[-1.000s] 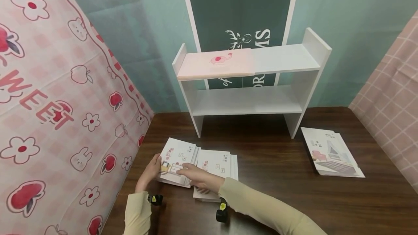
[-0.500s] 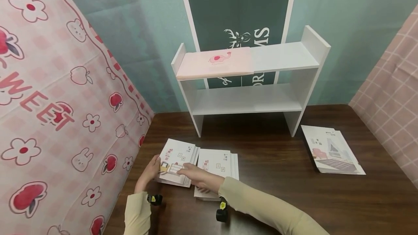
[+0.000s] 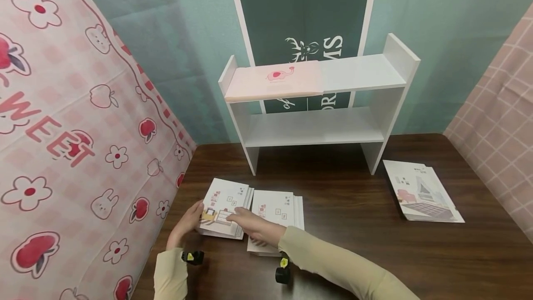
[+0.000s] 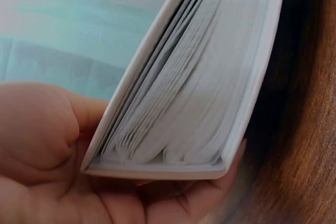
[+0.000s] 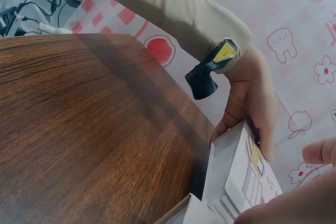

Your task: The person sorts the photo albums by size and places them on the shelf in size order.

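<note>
the left book stack (image 3: 222, 203) is located on the dark wooden table (image 3: 341, 235), near its left edge, with printed covers facing up. its left side is gripped by the left hand (image 3: 189, 221): in the left wrist view a spine is enclosed, the thumb being laid along one cover and the fingers curled underneath. the right side is touched by the right hand (image 3: 258, 228), by which part of the right book stack (image 3: 276, 205) is also covered; how far its fingers are bent, and whether a firm hold is taken, cannot be told. the right book stack is placed just beside the left one. a further set of books (image 3: 424, 193) is noted well apart, at the table's right. behind, a white shelf (image 3: 316, 128) is stood, its top partly covered by a pink elephant-printed item (image 3: 275, 80).
</note>
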`<state>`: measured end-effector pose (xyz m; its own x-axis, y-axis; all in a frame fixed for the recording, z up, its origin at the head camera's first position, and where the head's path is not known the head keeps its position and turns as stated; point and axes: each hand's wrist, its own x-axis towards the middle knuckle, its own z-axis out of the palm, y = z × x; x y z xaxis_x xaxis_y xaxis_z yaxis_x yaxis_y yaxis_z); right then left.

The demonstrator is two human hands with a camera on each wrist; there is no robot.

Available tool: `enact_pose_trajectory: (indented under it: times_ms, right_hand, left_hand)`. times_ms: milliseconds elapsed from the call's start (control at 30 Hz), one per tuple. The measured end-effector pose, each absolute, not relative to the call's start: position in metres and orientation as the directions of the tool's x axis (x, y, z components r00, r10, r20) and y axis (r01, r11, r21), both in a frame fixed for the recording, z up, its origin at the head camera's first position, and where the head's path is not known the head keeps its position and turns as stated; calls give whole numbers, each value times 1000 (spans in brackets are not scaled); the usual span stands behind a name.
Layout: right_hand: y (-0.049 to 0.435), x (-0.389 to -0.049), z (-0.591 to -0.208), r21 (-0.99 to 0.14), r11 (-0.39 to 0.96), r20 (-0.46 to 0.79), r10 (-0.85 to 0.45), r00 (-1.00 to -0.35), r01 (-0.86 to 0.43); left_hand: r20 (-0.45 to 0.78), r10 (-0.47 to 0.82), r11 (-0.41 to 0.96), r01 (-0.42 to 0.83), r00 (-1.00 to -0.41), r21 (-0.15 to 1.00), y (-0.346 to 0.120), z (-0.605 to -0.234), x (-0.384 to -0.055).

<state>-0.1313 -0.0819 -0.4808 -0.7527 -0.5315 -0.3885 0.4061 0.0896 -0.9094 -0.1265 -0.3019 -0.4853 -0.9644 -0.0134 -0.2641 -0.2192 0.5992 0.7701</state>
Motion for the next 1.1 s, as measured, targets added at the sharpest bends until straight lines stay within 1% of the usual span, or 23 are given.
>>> enact_pose_trajectory:
  times_ms: [300,433,467,633,833,900,1000,1100]
  right_hand:
    - [-81,-133,-485,-927,113,-364,-503,-784,357]
    - [-79,-133,-484,-935,111,-346,-503,-792,338]
    - [-79,-133,-484,-936,112,-344,-503,-793,334]
    - [-77,-135,-482,-931,95,-352,-497,-793,353]
    - [-74,-136,-483,-929,107,-358,-499,-789,353]
    - [-73,-137,-483,-931,119,-356,-496,-792,344]
    - [-72,-139,-484,-932,108,-353,-489,-798,346]
    - [-71,-141,-484,-931,90,-351,-489,-799,353]
  left_hand:
    - [-311,6,559,-254,-951,789,-309,-483,-121]
    - [-343,19,490,-290,-939,822,-312,-480,-119]
    - [-355,23,454,-306,-935,837,-313,-479,-119]
    - [-384,44,343,-347,-922,873,-316,-475,-116]
    - [-391,78,282,-356,-917,891,-320,-477,-115]
    - [-395,77,267,-362,-916,893,-321,-476,-114]
    - [-396,60,267,-367,-916,891,-322,-474,-111]
    - [-407,41,237,-387,-913,891,-323,-472,-108]
